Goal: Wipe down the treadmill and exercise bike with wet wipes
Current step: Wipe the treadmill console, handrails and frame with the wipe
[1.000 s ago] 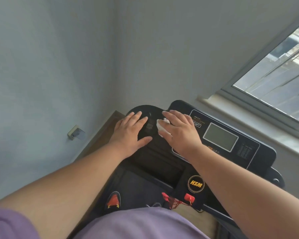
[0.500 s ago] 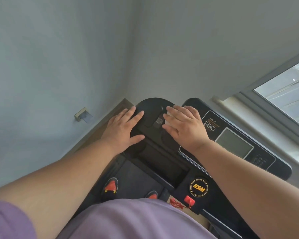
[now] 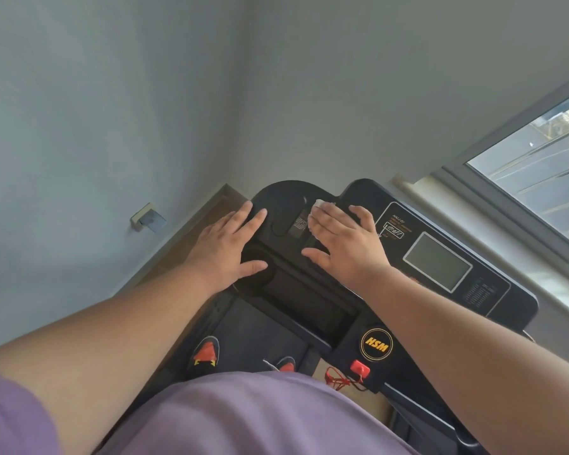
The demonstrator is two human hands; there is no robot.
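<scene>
Currently mid-wipe on the treadmill console (image 3: 493, 310), top-left part. Right hand (image 3: 345, 244) lies flat w/ fingers (image 3: 322, 221) straight, pressing a white wet wipe (image 3: 320, 203) onto the black plastic; only a small corner of the wipe shows past the fingertips, rest hidden under the palm. Left hand (image 3: 225, 247) is spread flat on the console's left wing, fingers straight, holding nothing, prob. bracing. Hands are near each other but apart, w/ a dark recessed tray btwn/below them.

Step in hand, as I judge it: treadmill console surface, left section. Display screen (image 3: 437, 261) and button area to its right look not yet reached by the wipe, can't confirm clean or not. Exercise bike not in view, so that half of the task seems not yet started.

Next move likely calls for sliding the wipe rightward across the label and screen w/ light flat pressure, keeping the wipe bunched under the fingers so it doesn't slip out. Care near the red safety key (image 3: 359, 369) and its cord lower down, easy to snag. Person's red-black shoes (image 3: 206, 353) stand on the belt; purple shirt fills the bottom of the view. Window (image 3: 539, 178) at right, wall outlet (image 3: 147, 217) at left.
</scene>
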